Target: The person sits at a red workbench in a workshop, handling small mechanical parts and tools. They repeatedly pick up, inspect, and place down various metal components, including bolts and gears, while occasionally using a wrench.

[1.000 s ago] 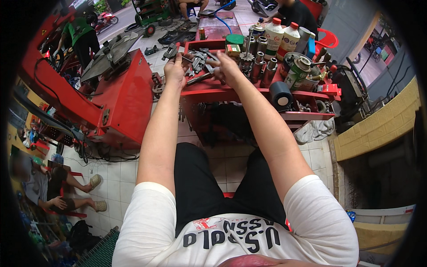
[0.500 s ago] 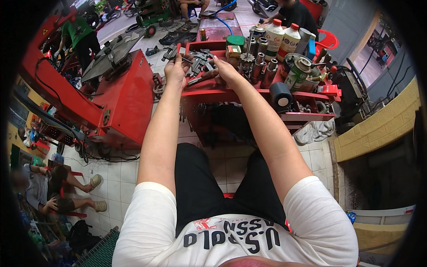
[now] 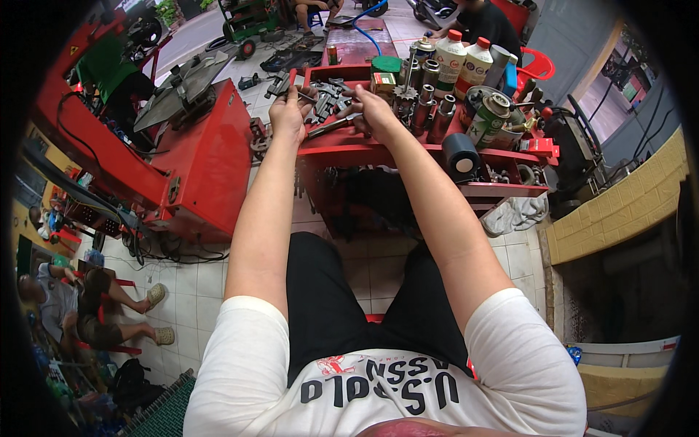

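Note:
Over the left part of a red tool cart (image 3: 341,156), my left hand (image 3: 288,116) is closed, thumb and fingers pinching a thin, dark metal rod (image 3: 307,97); its exact kind is too small to tell. To the right, my right hand (image 3: 375,115) has its fingers apart and holds nothing that I can see. Just below and left of those fingers, a tool with a slim shaft (image 3: 326,130) lies on the cart top, partly hidden by the hand. Between and beyond both hands sits a heap of grey metal parts (image 3: 328,100).
Metal sockets (image 3: 422,113), white bottles with red caps (image 3: 449,62), a green spray can (image 3: 492,116) and a black cylinder (image 3: 460,156) crowd the cart's right side. A red machine (image 3: 196,160) stands left. People (image 3: 62,306) sit or work nearby.
My right hand has lifted a little, its fingers spreading and moving off the slim-shafted tool. The left hand stays nearly in place with the thin rod.

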### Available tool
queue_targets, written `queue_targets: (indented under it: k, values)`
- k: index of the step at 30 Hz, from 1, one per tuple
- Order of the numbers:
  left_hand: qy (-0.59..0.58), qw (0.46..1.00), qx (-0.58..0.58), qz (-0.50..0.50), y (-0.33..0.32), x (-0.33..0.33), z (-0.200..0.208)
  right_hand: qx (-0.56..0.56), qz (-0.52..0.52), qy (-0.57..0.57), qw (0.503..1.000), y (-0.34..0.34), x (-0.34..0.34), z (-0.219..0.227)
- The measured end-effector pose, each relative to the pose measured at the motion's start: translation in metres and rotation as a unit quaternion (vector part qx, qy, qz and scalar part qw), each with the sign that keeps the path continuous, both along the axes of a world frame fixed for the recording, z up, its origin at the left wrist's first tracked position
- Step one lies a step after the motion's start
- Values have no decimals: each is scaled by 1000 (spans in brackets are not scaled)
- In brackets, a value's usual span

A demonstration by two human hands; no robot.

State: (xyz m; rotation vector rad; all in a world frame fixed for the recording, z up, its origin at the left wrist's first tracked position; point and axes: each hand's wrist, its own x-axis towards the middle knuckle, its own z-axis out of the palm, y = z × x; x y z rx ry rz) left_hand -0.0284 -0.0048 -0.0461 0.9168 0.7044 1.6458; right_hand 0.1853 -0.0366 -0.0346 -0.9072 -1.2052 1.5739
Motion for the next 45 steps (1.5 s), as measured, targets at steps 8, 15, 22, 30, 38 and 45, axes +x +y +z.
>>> queue_targets:
  k: [8, 15, 22, 30, 38, 45]
  values:
    - [1, 1000, -1, -25, 2, 5, -1, -23, -64, 51, 996, 9, -5, -8]
    - [8, 1000, -8, 14, 3, -2, -3, 40, 11, 97, 994, -8, 4, 5]
    - [-6, 1000, -4, 15, 0, -1, -1, -59, 23, -31, 998, -4, -10, 1]
    - [-19, 1000, -4, 12, 4, -5, -3, 70, 83, 140, 984, -3, 10, 5]
    - [-57, 998, -18, 17, 7, -6, -5, -23, 6, 3, 1000, -9, -8, 7]
    - [-20, 999, -28, -28, 1, -3, -1, -9, -7, -6, 1000, 2, 1, -1]
